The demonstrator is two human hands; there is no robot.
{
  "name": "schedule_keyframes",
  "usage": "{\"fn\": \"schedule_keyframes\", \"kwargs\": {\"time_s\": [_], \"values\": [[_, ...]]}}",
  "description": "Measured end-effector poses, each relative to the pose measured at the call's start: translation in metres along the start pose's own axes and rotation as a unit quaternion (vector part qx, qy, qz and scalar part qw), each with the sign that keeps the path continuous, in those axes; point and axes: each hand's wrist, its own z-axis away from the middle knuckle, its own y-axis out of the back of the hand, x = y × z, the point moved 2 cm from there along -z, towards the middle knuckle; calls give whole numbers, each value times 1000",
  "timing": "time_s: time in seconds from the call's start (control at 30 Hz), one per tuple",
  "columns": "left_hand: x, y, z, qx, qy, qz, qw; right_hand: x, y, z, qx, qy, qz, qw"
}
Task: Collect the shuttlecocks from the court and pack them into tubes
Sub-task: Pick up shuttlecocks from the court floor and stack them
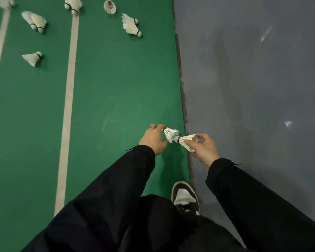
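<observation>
My left hand [154, 139] pinches a white feather shuttlecock [170, 134] by its base, feathers pointing right. My right hand [205, 148] grips a second shuttlecock [186, 141] by its feather skirt, its cork tip pointing left into the open skirt of the first. Both hands hover above the right edge of the green court mat [116, 88]. Several more shuttlecocks lie on the mat at the far end: a pair [130, 25], one seen end-on [109, 6], a stacked pair [34, 20], a single one [32, 58]. No tube is in view.
The green mat ends at a worn edge [181, 88], with grey floor [253, 79] to the right. Two white court lines [69, 88] run lengthwise at the left. My black and white shoe [185, 197] stands at the mat's edge below my hands.
</observation>
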Motion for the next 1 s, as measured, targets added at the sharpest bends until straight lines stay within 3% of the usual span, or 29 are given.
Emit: {"fn": "schedule_keyframes", "kwargs": {"time_s": [0.3, 0.4, 0.5, 0.73, 1.0], "values": [[-14, -54, -69, -54, -61, -192, 978, 28, -16, -48, 7, -1, 47, 999], [-21, -55, -73, -27, -47, -181, 982, 23, -22, -50, -8, 16, 58, 998], [-20, -43, -61, 2, -57, -96, 994, 3, -26, -42, -14, 60, 90, 994], [18, 76, 49, 89, -73, 91, 989, -116, -23, 57, -104, 135, 133, 976], [85, 264, 162, 124, -60, 109, 984, -295, -21, 201, -151, 216, 180, 948]]}}
